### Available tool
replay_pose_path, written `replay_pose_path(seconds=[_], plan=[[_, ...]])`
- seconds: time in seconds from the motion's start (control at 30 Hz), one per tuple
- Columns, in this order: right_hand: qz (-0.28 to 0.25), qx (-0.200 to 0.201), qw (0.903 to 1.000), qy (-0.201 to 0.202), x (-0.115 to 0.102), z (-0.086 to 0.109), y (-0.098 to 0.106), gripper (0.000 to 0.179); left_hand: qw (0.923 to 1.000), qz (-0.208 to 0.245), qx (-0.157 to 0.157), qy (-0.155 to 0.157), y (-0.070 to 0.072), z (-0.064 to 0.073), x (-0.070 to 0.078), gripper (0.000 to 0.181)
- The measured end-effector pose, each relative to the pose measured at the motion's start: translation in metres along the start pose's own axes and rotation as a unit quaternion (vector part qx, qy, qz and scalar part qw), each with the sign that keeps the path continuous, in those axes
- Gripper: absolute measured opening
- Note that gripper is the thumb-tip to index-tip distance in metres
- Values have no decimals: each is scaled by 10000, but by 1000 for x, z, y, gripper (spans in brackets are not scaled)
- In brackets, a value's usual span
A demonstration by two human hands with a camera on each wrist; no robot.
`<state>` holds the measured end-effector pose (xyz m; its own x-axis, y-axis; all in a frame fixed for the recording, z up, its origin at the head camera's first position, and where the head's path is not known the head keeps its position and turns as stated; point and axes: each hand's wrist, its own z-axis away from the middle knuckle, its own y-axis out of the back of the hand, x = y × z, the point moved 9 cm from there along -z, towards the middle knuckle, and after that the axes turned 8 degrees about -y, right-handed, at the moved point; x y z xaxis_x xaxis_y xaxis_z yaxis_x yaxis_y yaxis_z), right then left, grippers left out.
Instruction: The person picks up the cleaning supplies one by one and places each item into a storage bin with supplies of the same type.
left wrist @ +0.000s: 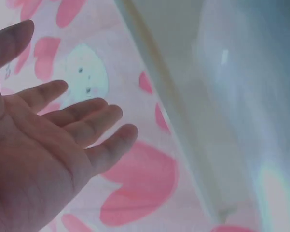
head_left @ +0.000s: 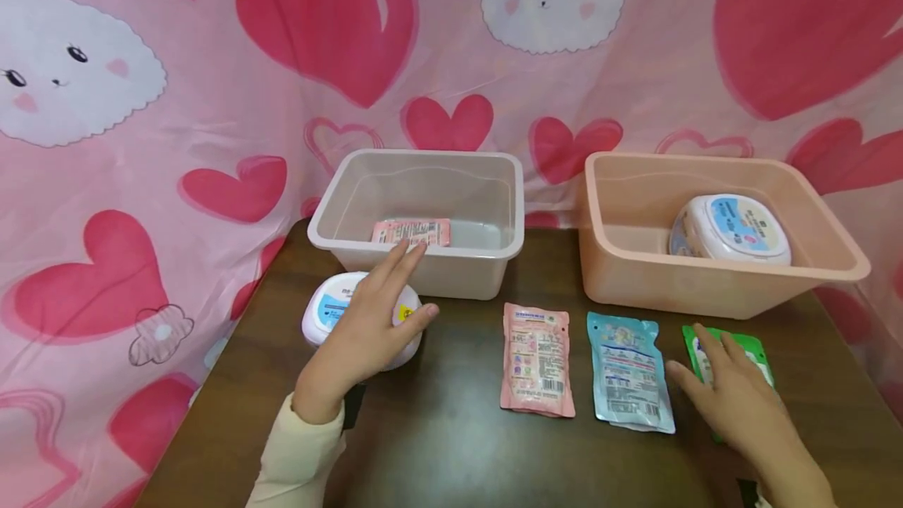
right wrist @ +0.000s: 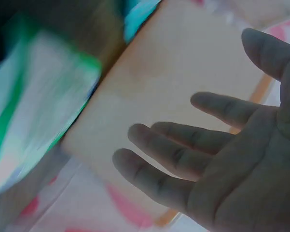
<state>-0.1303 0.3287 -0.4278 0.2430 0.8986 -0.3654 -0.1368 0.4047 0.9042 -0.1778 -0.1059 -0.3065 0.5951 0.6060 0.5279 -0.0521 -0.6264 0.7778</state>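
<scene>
Both hands out, fingers long and loose, nothing in either grasp!
Here's the white-lidded tub (head_left: 330, 306), rounded, with a blue label and a yellow patch, on the dark table (head_left: 437, 445) in front of the grey bin (head_left: 423, 274); the left hand (head_left: 370, 332) cuts across it in the head view, fingers extended, thumb well apart, palm bare; whether it touches the lid, I cannot tell; over on the other side, the green-edged packet (head_left: 756, 351), pale in the middle and partly hidden, lies before the peach bin (head_left: 670, 282), just beside the blue pouch (head_left: 630, 373); the right hand (head_left: 737, 398) spreads above it, fingers nearly straight and gripping nothing.
</scene>
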Motion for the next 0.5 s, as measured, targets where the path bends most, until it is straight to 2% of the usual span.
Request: replay_pose_path(seconds=[0.13,0.2,0.3,0.4,0.5], plan=[[426,-117,9981,-428,48,1,0,91,9997,-240,-6,-25,27,3,-14,81],[613,-173,9959,-636,69,2,0,91,9994,-347,-43,49,39,4,-25,82],[827,-460,9896,-1086,97,5,-4,94,9989,-424,-74,194,55,5,-44,83],[872,-900,9792,-1596,120,7,-13,96,9986,-446,-61,264,68,4,-61,82],[799,-1220,9708,-1906,133,9,-22,102,9984,-460,-79,329,76,1,-79,80]])
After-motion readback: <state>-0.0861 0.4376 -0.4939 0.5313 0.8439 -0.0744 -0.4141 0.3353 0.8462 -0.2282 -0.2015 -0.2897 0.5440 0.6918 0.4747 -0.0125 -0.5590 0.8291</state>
